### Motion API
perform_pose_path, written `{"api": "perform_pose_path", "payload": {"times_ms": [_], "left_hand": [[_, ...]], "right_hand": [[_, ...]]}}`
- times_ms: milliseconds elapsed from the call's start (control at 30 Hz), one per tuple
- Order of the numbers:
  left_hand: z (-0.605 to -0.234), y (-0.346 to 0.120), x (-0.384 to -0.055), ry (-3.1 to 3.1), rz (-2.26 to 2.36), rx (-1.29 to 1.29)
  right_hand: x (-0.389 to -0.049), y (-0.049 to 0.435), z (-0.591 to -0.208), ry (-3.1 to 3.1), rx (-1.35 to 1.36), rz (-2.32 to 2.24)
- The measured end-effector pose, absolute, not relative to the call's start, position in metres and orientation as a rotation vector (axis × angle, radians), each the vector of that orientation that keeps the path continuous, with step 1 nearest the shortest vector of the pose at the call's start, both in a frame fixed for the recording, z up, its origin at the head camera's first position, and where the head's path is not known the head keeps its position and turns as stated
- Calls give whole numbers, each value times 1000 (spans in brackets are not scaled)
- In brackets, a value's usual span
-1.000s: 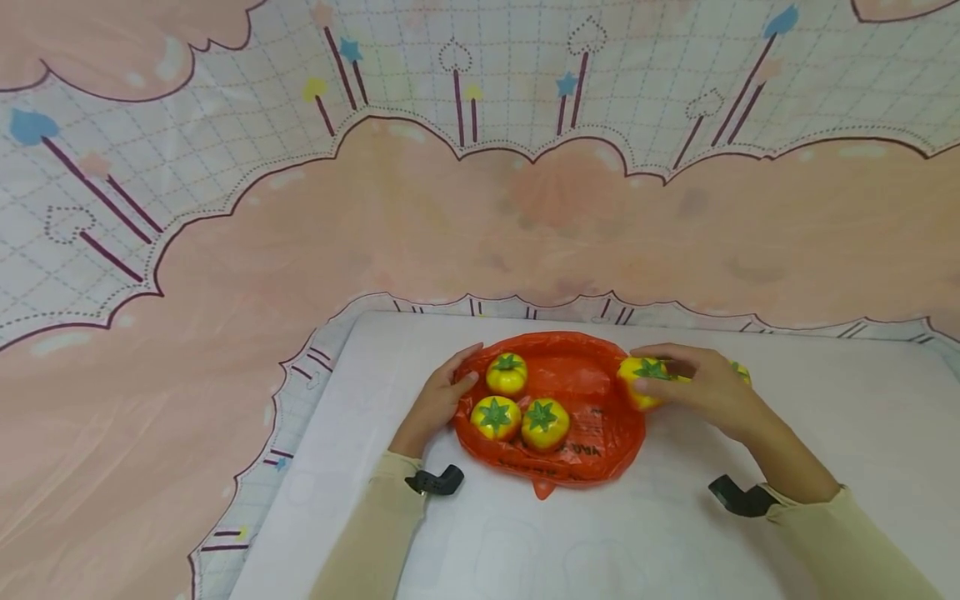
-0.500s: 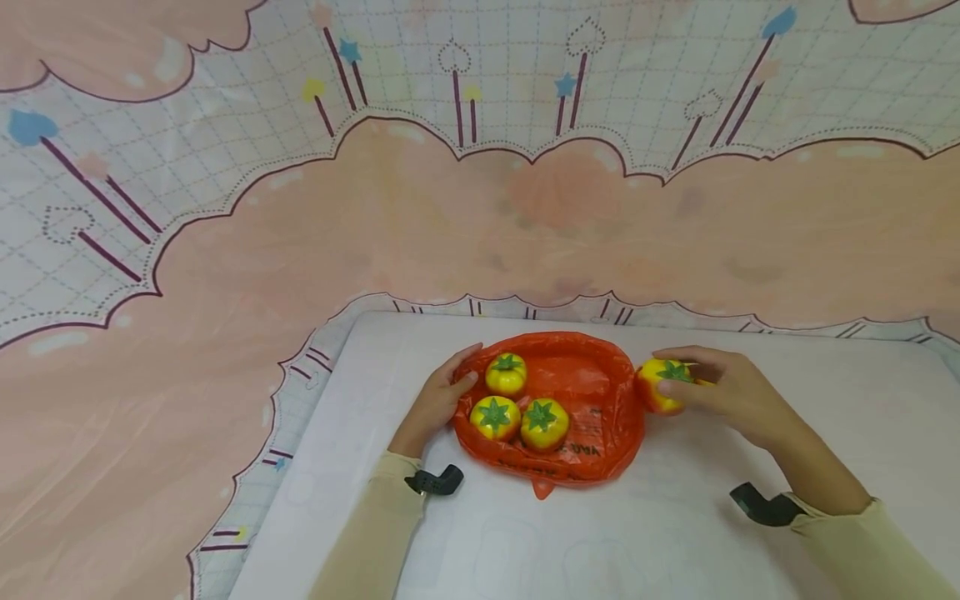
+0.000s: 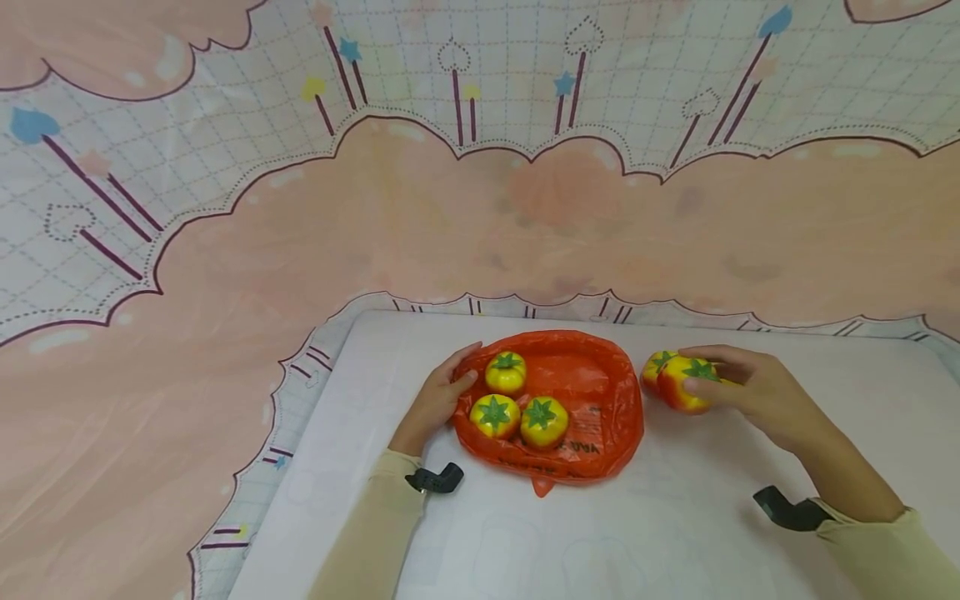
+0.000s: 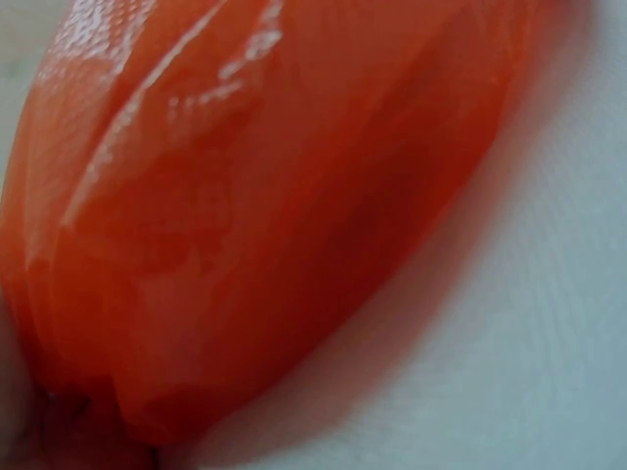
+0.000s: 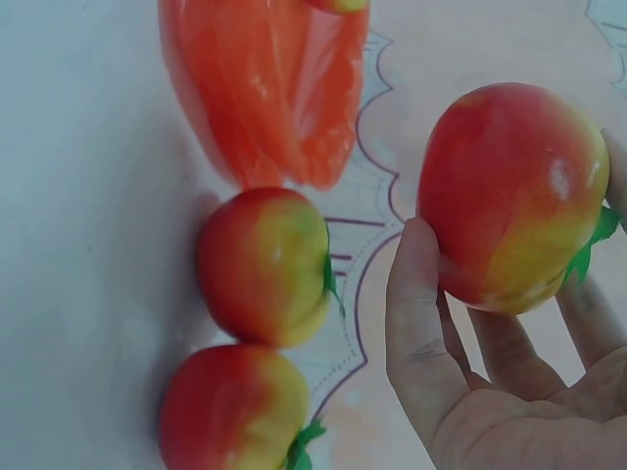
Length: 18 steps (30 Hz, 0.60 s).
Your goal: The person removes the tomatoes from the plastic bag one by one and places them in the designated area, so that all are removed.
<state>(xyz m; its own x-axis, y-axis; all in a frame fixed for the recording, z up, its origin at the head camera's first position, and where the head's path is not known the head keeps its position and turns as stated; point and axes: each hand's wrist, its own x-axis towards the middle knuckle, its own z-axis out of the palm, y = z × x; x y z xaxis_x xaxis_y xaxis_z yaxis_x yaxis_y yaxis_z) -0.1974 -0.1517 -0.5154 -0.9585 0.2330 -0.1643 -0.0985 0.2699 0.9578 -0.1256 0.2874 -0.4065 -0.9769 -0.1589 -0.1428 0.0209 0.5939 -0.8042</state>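
Two hands at a white desk [image 3: 660, 542]; a red plastic bag [image 3: 588, 379] lies on it, mouth spread wide and facing up, dark print showing on its inner surface.

Left hand [image 3: 435, 406]: grips the bag at its left rim, thumb lying over the edge; the left wrist view shows mostly blurred red plastic, with a bit of the hand at the lower left corner.

Right hand [image 3: 765, 402]: holds a red-and-yellow fruit [image 5: 514, 196] between thumb and fingers, to the right of the bag and outside it; the right wrist view shows this fruit raised above the desk, green leaves toward the fingers.

Inside the bag, toward its left side: a rear fruit [image 3: 506, 374], a front left fruit [image 3: 495, 417] and a front right fruit [image 3: 544, 422]; all three yellow on top, green star-shaped leaves upward; the front two sit side by side.

On the desk, right of the bag: a near-bag fruit [image 5: 266, 266] just beside the plastic, then an outer fruit [image 5: 235, 411] next to it; whether these two touch, cannot tell; in the head view the outer one is mostly hidden.

Surroundings: beige sleeves [image 3: 367, 533]; a pink-and-white patterned cloth [image 3: 525, 225] behind the desk.
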Motion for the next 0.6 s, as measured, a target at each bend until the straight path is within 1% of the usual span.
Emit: {"api": "perform_pose_path", "payload": {"times_ms": [600], "left_hand": [[-512, -152, -197, 2265, 1738, 127]], "right_hand": [[-118, 326, -413, 2706, -32, -1269]]}}
